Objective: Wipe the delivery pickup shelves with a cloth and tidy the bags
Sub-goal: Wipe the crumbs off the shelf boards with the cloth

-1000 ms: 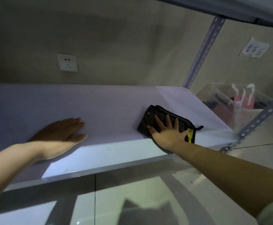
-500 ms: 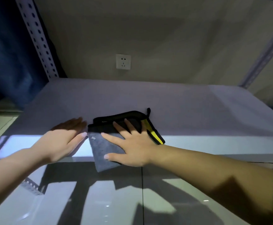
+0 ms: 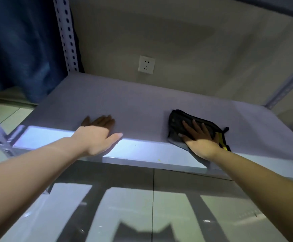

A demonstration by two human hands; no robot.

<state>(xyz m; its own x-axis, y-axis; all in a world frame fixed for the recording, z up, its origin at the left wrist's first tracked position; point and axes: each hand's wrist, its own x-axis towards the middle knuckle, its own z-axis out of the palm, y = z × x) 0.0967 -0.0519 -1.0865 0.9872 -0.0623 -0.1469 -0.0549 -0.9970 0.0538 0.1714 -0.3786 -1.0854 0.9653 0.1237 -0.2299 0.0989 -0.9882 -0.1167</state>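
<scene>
At the left of the shelf (image 3: 142, 102), near its front edge and toward the front-left corner, the left hand (image 3: 96, 135) lies flat on the bare surface with fingers straight and together, holding nothing; it reads as a brace rather than a working hand. Between the two hands runs a stretch of open shelf, and on the wall behind it sits a socket (image 3: 146, 64). Further right, the cloth (image 3: 191, 124) — dark, with a yellow tag at its right end — lies at the front edge, one grey corner hanging just over the lip. The right hand (image 3: 199, 138) presses on top of it, fingers (image 3: 188, 127) spread and straight, pointing toward the back-left, not curled round the fabric. The cloth's long axis runs roughly along the front edge, so a sideways stroke would sweep a narrow band. It lies directly under the right hand and well apart from the left, so the right is the one to drive the wipe — likely toward the unwiped back or the right corner. No bags are visible on this shelf.
</scene>
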